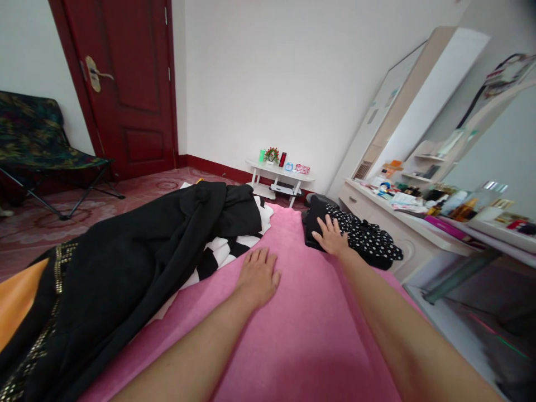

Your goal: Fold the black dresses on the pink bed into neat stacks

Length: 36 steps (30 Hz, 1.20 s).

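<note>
My left hand (259, 276) lies flat on a pink bed cover (301, 329), its fingers stretched out and holding nothing. Close to its left is a heap of clothes, with a large black garment (138, 262) on top that has gold sequin trim. Black-and-white cloth (221, 254) shows from under that garment. On the right side of the cover, my right hand (330, 235) rests with spread fingers on a stack of folded dark clothes (316, 215). A black garment with white dots (364, 234) lies on the same stack, just right of the hand.
A white dressing table (389, 218) crowded with bottles stands close on the right. Beyond the bed's far end is a low white stand (280, 170) with small items. A folding chair (46, 139) and a dark red door (121, 84) are at the left.
</note>
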Each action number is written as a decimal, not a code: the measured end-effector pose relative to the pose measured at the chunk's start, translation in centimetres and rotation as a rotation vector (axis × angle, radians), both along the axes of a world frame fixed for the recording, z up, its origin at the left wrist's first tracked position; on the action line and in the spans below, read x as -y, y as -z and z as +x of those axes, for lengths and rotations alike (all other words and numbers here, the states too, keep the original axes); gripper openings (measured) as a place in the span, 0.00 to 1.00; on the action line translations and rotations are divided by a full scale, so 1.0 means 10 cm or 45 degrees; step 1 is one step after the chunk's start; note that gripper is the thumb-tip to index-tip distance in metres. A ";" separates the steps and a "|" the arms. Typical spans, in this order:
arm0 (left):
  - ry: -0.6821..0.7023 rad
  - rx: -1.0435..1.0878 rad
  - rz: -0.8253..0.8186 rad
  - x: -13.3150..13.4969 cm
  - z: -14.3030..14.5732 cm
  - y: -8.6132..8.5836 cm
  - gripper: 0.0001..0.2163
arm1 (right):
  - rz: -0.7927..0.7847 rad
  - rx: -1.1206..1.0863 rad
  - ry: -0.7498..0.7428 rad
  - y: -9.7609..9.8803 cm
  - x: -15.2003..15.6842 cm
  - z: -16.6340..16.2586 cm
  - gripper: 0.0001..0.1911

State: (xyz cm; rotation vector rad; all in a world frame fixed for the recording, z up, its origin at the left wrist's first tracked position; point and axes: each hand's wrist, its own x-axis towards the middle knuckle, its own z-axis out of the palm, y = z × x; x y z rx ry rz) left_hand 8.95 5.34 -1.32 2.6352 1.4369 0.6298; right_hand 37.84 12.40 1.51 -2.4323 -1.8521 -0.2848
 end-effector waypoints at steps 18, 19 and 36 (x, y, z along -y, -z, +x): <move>-0.035 -0.194 -0.200 0.32 -0.10 -0.03 0.30 | -0.128 -0.232 0.186 0.27 1.70 -0.95 0.34; -0.038 -0.198 -0.200 0.38 -0.13 -0.03 0.30 | -0.118 -0.233 0.198 0.27 1.76 -0.98 0.34; -0.020 -0.158 -0.172 0.47 -0.27 0.02 0.30 | -0.042 -0.315 0.190 0.27 1.91 -0.99 0.32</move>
